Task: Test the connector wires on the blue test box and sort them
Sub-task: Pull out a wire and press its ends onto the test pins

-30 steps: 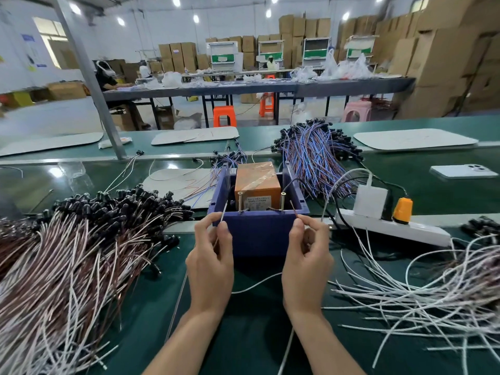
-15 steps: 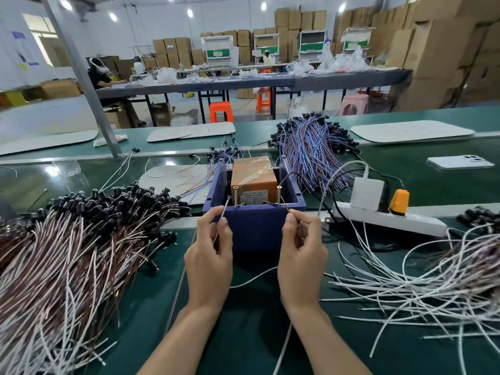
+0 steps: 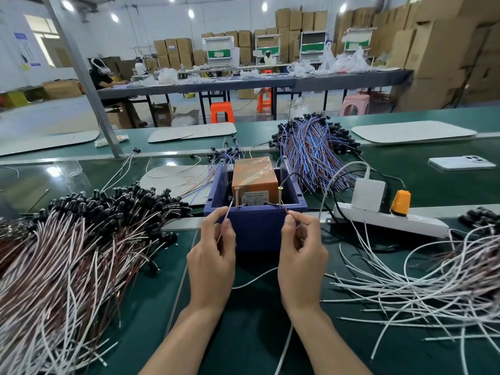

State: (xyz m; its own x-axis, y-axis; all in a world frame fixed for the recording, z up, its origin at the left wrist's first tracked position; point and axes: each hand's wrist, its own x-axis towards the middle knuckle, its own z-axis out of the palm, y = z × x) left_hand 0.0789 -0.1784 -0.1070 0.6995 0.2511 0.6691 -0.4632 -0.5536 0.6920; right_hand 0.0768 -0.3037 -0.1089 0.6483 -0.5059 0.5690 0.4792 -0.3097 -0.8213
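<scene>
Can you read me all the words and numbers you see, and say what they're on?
None can be read.
On the orange box inside the blue test box, a white label: too small.
The blue wall signs: blurred.
Stickers on the cardboard boxes: blurred.

Printed label (image 3: 255,198) on taped orange block (image 3: 254,171) too small to read. Heap of brown-and-white black-capped wires (image 3: 67,266) cut by left, bottom edges; loose white wire heap (image 3: 433,288) by right edge. Thin white wire (image 3: 254,278) partly behind left hand (image 3: 212,262), right hand (image 3: 303,263).
</scene>
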